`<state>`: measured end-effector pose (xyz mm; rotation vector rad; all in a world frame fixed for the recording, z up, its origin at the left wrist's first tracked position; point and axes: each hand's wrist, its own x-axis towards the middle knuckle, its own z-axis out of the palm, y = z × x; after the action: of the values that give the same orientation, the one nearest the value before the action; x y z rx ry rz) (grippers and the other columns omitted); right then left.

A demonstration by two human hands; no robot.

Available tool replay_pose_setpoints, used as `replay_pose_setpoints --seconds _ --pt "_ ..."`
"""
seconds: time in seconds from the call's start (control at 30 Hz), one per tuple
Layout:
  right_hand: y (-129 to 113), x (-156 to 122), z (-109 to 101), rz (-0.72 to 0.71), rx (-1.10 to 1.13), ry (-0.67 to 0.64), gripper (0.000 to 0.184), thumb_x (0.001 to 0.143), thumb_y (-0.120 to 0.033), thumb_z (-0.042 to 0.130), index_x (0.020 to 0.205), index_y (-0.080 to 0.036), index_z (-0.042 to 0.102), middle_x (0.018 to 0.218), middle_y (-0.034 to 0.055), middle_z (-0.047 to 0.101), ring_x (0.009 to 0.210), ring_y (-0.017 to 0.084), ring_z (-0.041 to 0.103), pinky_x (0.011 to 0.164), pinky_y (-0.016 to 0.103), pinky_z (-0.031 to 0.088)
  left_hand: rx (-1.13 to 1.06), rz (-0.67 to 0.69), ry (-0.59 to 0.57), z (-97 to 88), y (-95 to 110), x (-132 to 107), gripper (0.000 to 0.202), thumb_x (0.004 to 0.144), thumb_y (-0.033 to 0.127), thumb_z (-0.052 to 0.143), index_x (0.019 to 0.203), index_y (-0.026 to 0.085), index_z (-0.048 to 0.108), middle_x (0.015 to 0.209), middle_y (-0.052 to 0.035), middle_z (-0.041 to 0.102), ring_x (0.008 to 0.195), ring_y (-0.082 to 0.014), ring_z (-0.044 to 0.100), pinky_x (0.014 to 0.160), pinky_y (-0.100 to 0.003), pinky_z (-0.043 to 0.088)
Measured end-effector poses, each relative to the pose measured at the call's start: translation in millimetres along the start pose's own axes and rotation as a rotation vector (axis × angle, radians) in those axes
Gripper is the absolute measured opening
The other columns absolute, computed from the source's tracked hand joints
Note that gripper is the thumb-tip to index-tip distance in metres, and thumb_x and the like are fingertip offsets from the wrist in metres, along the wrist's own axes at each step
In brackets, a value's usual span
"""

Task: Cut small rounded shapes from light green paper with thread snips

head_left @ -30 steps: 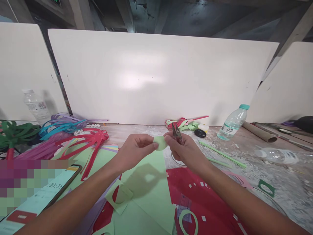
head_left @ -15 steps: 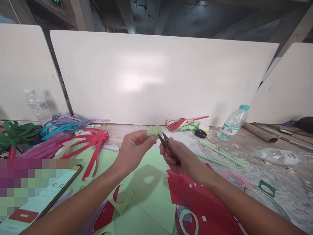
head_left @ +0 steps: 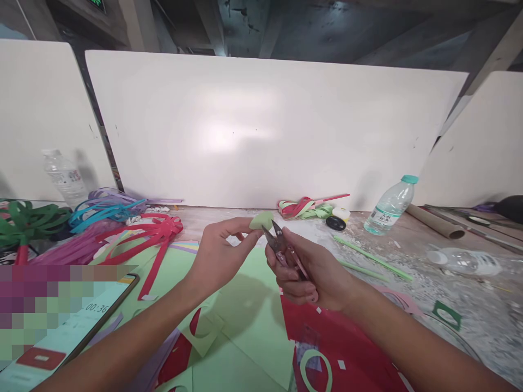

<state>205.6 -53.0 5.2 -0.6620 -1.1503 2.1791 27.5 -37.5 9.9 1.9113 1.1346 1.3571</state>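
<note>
Between thumb and fingers, my left hand [head_left: 223, 247] pinches a small rounded piece of light green paper [head_left: 261, 220]. My right hand [head_left: 312, 269] is wrapped round a pair of scissors [head_left: 284, 247], thread-snip style with short pointed blades. The blades are spread, and their tips lie at the lower right edge of the green piece. Both hands are raised above light green paper sheets [head_left: 253, 337]. Below my right arm lies red paper [head_left: 327, 332] with a pale green paper ring [head_left: 316, 370] on it.
At left are a phone [head_left: 81, 326] and red paper strips [head_left: 159, 234]. A capped bottle [head_left: 391, 206] leans at the right, near a cardboard tube [head_left: 435, 220]; another bottle [head_left: 466, 261] lies flat. White boards [head_left: 261, 130] stand behind the table.
The scissors' blades and handles have spread wider, and my right fingers have loosened and shifted around them. The green paper piece has tilted and moved slightly right and down in my left hand.
</note>
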Motion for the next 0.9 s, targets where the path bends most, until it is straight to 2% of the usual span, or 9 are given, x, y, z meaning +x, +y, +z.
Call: replay_pose_setpoints --seconds 0.33,0.53,0.63,0.7,0.77,0.83,0.9 --pt "1.0 1.5 2.0 -0.024 0.010 0.026 0.046 0.090 -0.058 0.039 0.078 -0.017 0.056 0.052 -0.0084 0.033 0.033 0.002 0.017 0.033 0.018 0.012 0.059 -0.025 -0.004 0.6 -1.1 -0.1 0.017 0.080 0.034 0.062 0.087 0.027 0.075 0.080 0.0025 0.073 0.074 -0.0161 0.061 0.065 -0.024 0.046" --pt "6.8 3.3 7.8 -0.089 0.057 0.056 0.044 0.090 -0.058 0.038 0.080 -0.018 0.055 0.052 -0.0084 0.033 0.033 0.003 0.016 0.034 0.019 0.013 0.061 -0.004 0.013 1.1 -2.1 -0.6 0.017 0.080 0.035 0.060 0.085 0.027 0.075 0.078 0.0029 0.072 0.071 -0.0153 0.059 0.068 -0.024 0.045" --pt "9.0 4.6 9.6 -0.091 0.035 0.072 0.045 0.090 -0.059 0.036 0.081 -0.018 0.053 0.052 -0.0084 0.033 0.033 0.003 0.018 0.035 0.019 0.013 0.133 -0.022 0.004 -0.3 -0.5 -0.3 0.017 0.080 0.035 0.060 0.082 0.027 0.075 0.074 0.0031 0.071 0.069 -0.0156 0.057 0.065 -0.024 0.043" --pt "9.3 5.4 9.0 -0.105 -0.016 0.105 0.045 0.091 -0.059 0.035 0.081 -0.019 0.052 0.052 -0.0084 0.033 0.034 0.003 0.019 0.036 0.019 0.013 0.184 -0.015 -0.036 -2.5 2.1 0.6 0.018 0.081 0.034 0.058 0.077 0.025 0.073 0.072 0.0030 0.069 0.069 -0.0160 0.055 0.063 -0.025 0.041" --pt "8.7 5.9 7.2 -0.138 -0.080 0.146 0.044 0.092 -0.059 0.033 0.082 -0.019 0.051 0.053 -0.0084 0.033 0.034 0.003 0.019 0.037 0.020 0.013 0.171 0.035 -0.126 -5.1 5.0 1.8 0.023 0.084 0.032 0.053 0.074 0.023 0.071 0.073 0.0024 0.068 0.071 -0.0161 0.056 0.066 -0.025 0.041" --pt "8.1 5.9 5.1 -0.174 -0.167 0.172 0.044 0.092 -0.059 0.032 0.083 -0.020 0.050 0.055 -0.0084 0.032 0.036 0.003 0.019 0.039 0.020 0.014 0.095 0.077 -0.196 -6.9 6.8 2.8 0.025 0.087 0.032 0.048 0.078 0.023 0.070 0.081 0.0012 0.069 0.077 -0.0167 0.058 0.071 -0.026 0.041" --pt "7.9 5.8 3.4 -0.203 -0.272 0.187 0.043 0.092 -0.058 0.033 0.082 -0.019 0.050 0.057 -0.0082 0.031 0.038 0.003 0.018 0.040 0.020 0.015 0.021 0.065 -0.181 -7.3 6.4 3.1 0.025 0.088 0.035 0.047 0.089 0.022 0.069 0.092 -0.0010 0.069 0.083 -0.0179 0.059 0.075 -0.027 0.042"
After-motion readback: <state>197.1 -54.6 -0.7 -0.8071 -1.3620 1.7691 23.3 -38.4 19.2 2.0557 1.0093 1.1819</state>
